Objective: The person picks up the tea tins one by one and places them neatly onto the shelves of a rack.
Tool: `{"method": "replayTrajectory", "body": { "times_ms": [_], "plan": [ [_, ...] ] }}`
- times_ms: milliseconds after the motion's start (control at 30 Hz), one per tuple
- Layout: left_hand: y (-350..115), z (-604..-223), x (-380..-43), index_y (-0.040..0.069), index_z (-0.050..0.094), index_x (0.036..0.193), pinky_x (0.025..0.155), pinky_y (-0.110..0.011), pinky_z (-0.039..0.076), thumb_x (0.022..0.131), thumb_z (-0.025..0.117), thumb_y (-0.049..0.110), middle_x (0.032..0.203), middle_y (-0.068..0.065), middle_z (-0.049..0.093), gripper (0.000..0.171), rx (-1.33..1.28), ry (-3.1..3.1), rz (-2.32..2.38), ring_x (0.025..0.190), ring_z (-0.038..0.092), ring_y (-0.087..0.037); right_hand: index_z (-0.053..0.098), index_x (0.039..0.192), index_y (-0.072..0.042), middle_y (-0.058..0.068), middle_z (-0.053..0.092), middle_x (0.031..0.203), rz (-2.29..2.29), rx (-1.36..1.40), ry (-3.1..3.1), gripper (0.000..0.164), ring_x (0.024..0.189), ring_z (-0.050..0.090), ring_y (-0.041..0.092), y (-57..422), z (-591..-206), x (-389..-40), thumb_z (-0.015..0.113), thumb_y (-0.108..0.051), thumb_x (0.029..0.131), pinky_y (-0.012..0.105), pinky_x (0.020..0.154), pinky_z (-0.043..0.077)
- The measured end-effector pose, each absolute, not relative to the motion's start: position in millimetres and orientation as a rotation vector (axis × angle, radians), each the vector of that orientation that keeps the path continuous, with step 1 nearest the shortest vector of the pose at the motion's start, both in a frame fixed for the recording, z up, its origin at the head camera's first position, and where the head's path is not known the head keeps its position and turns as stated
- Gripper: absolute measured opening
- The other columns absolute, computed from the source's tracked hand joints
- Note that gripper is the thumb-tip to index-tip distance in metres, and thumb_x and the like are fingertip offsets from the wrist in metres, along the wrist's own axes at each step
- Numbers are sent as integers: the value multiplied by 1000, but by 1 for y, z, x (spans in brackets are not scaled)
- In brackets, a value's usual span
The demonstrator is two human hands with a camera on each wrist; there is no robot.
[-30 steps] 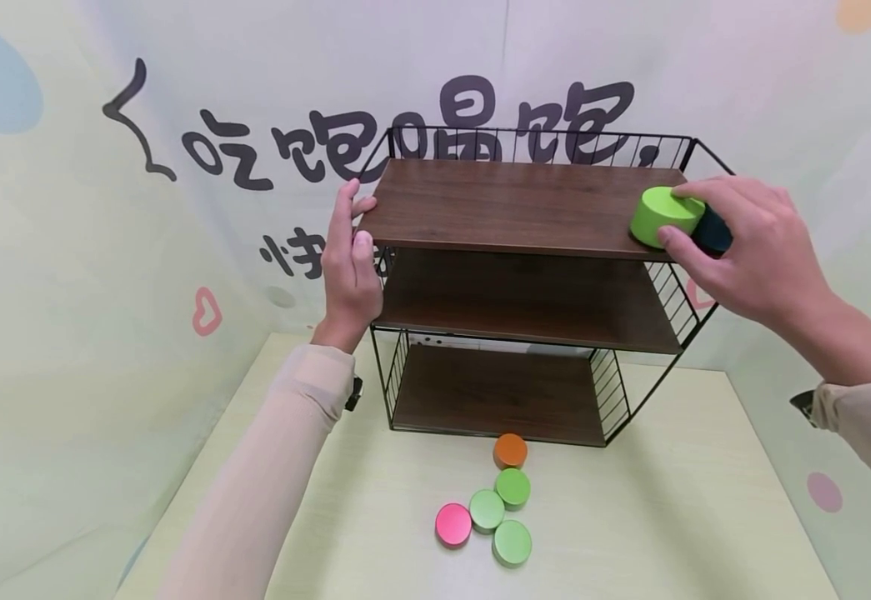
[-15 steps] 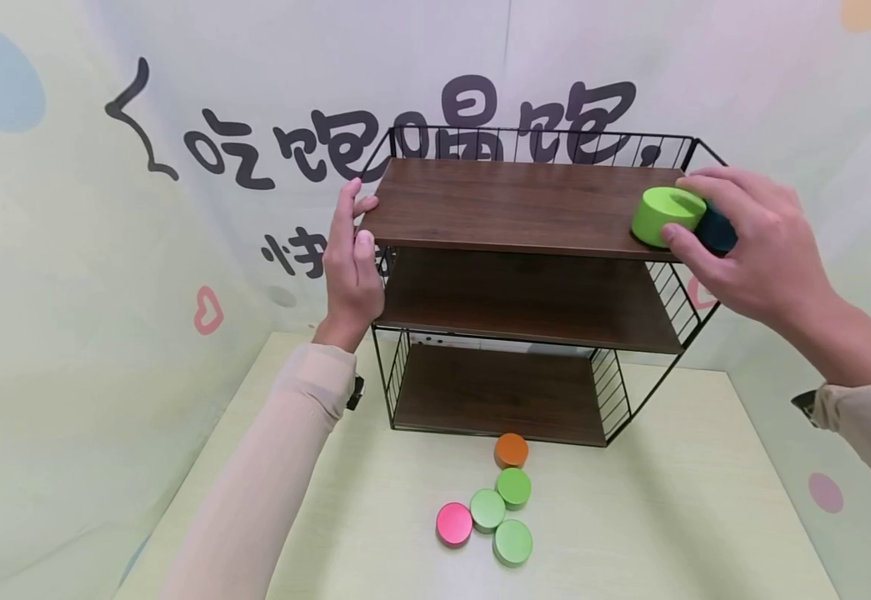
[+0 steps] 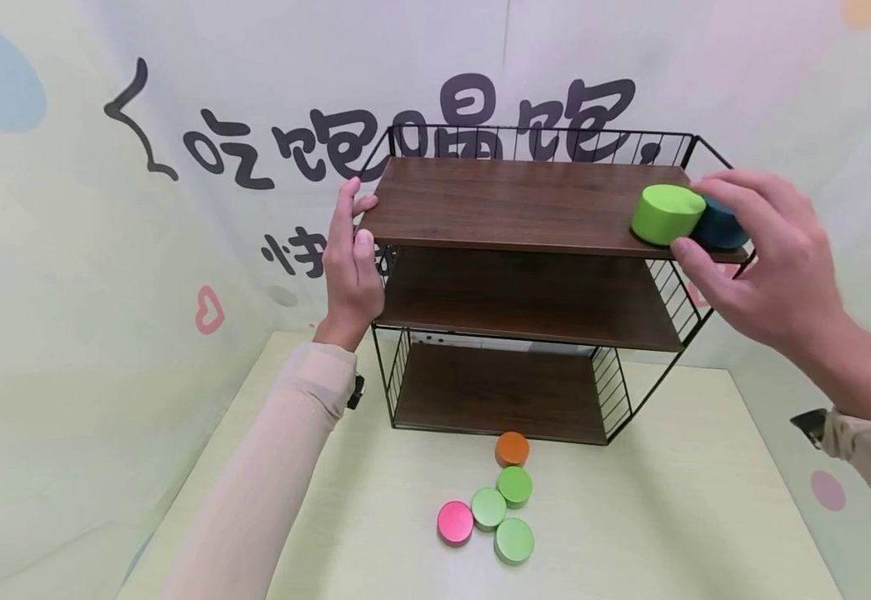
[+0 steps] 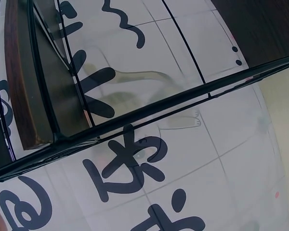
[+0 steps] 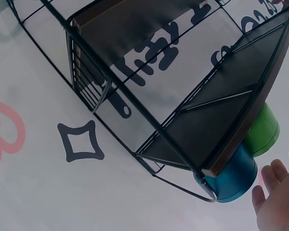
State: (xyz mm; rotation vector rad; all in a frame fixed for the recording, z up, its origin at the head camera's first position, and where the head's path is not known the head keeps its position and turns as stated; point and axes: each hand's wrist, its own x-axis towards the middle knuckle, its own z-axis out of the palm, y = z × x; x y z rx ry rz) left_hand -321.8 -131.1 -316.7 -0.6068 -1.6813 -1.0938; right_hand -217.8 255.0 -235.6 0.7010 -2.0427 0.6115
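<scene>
In the head view a three-tier shelf rack [image 3: 510, 204] with dark wooden boards and black wire sides stands on the table. My left hand [image 3: 352, 267] grips the left end of its top board, thumb at the front edge. At the right end of that board, a bright green round tin [image 3: 663, 217] sits beside a dark blue tin [image 3: 720, 225]. My right hand [image 3: 773, 258] is around the blue tin's front and right, thumb and fingers spread apart. A gap shows between that hand [image 5: 282, 192] and both tins in the right wrist view.
In front of the rack on the table [image 3: 375, 508] lie an orange tin [image 3: 512, 448], several green tins [image 3: 514, 540] and a pink tin [image 3: 455, 522], close together. Behind is a printed wall sheet [image 3: 255, 50]. A low wire rail [image 3: 540, 142] edges the top board's back.
My right hand has loosened from the green tin and drawn right, uncovering more of the blue tin. The left hand has stayed on the rack's left end.
</scene>
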Motion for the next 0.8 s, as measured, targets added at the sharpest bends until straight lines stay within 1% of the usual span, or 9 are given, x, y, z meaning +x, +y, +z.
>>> {"method": "replayTrajectory", "body": {
  "times_ms": [200,267,400,500,600,800],
  "plan": [
    [-131,-316,-321,-4,44,143,65,-28,35,94,29,19,127,-17,63,57,-607,-1686,-1092,121,57,-19,68,117,5,26,63,118,669,705,-1985,74,113,55,42,245,-245,-206,57,-62,87,33,99,35],
    [-131,-316,-321,-4,44,144,64,-28,35,94,29,19,127,-17,63,57,-602,-1690,-1091,121,57,-19,68,116,6,27,63,117,683,725,-1963,73,114,55,41,241,-249,-203,58,-62,88,29,100,35],
    [-131,-316,-321,-3,44,144,63,-28,33,94,29,20,127,-16,63,57,-594,-1695,-1093,121,57,-18,68,114,6,27,64,115,693,749,-1944,72,114,56,40,235,-258,-198,58,-61,89,30,102,36],
    [-132,-316,-320,-3,45,144,63,-28,33,94,29,20,127,-17,63,57,-596,-1691,-1098,122,56,-18,68,114,6,26,65,114,692,769,-1947,71,112,56,36,232,-266,-196,58,-60,90,30,101,34],
    [-132,-317,-320,-2,45,144,66,-28,35,94,29,20,128,-16,63,57,-602,-1687,-1102,122,56,-19,68,114,7,26,65,113,702,803,-1942,70,111,57,34,229,-276,-195,58,-58,91,30,100,34],
    [-131,-316,-319,-3,45,144,66,-27,35,94,30,20,128,-17,62,57,-622,-1673,-1113,121,56,-20,67,114,8,24,66,114,698,865,-1956,65,108,58,36,226,-297,-193,59,-54,93,26,106,34]
  ]
}}
